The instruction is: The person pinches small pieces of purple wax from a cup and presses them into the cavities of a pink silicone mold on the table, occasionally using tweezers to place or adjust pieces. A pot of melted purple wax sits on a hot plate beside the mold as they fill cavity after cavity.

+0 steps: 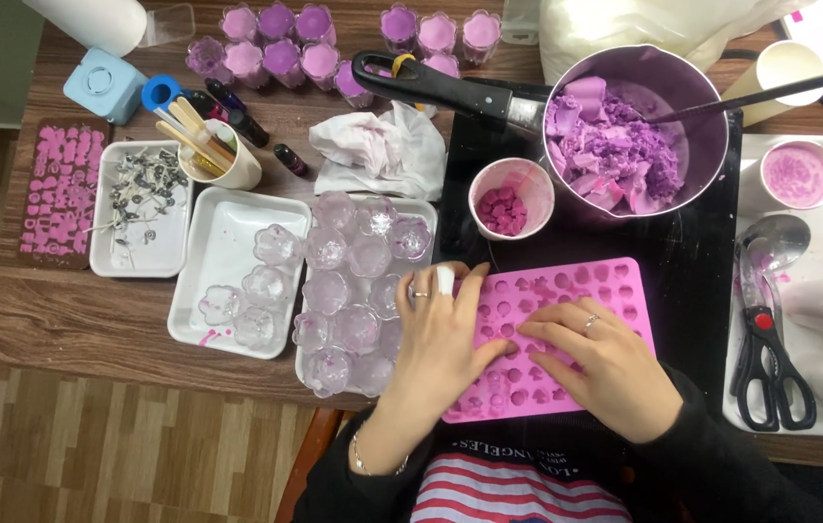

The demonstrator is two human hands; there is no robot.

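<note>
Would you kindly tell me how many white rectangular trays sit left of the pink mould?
3: one white rectangular tray with wicks at far left, one in the middle, and one nearest the pink silicone mould, mostly covered by clear cups.

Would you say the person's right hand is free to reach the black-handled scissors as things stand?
Probably yes: the right hand rests on the pink silicone mould, holding nothing, and the scissors lie uncovered on the white tray beside it.
</note>
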